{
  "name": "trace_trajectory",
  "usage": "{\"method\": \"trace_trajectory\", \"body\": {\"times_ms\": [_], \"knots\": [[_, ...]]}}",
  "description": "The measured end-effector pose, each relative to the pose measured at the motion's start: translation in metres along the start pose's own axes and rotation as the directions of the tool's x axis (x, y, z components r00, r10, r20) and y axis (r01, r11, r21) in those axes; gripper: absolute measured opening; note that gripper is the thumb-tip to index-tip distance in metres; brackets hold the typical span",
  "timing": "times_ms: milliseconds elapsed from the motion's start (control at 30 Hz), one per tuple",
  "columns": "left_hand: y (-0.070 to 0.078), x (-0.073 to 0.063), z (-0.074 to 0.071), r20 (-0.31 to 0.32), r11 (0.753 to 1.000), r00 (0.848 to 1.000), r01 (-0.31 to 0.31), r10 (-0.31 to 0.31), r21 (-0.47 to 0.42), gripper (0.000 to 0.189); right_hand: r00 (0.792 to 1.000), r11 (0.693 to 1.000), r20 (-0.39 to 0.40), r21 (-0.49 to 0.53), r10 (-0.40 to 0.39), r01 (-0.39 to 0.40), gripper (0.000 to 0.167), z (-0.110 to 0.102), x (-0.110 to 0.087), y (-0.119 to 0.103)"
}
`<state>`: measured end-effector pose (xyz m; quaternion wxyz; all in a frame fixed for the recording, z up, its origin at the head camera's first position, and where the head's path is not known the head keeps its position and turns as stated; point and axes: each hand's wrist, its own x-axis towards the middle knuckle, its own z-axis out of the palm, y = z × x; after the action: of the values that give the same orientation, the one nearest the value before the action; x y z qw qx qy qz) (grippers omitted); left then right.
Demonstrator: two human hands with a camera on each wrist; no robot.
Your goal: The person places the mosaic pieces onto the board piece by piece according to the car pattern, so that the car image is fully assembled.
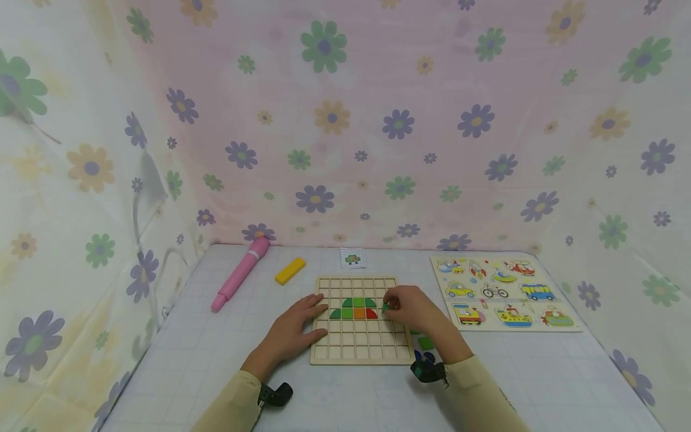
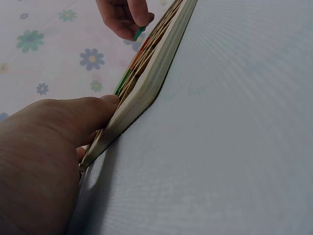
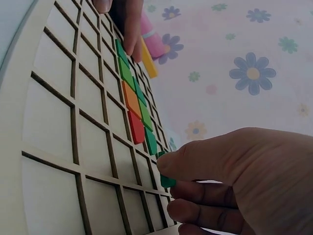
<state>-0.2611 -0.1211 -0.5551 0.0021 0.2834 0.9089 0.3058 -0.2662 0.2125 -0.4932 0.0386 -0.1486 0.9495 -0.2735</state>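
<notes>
A wooden grid board lies on the table, with several green tiles, an orange tile and a red tile set in two rows of its cells. My left hand rests along the board's left side, fingers spread and thumb on its frame. Between thumb and fingers my right hand pinches a dark green tile, held close over the grid to the right of the placed pieces. The fingers partly cover this tile.
Loose green and blue tiles lie beside the board under my right wrist. Behind it stands a small picture card. A yellow block and a pink stick are at back left; a vehicle puzzle board lies to the right.
</notes>
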Motion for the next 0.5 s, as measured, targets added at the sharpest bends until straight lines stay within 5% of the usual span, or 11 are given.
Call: {"method": "trace_trajectory", "body": {"times_ms": [500], "knots": [[0.001, 0.000, 0.000, 0.000, 1.000, 1.000, 0.008, -0.008, -0.008, 0.058, 0.998, 0.997, 0.014, -0.049, -0.061, 0.061, 0.015, 0.013, 0.003, 0.000]]}}
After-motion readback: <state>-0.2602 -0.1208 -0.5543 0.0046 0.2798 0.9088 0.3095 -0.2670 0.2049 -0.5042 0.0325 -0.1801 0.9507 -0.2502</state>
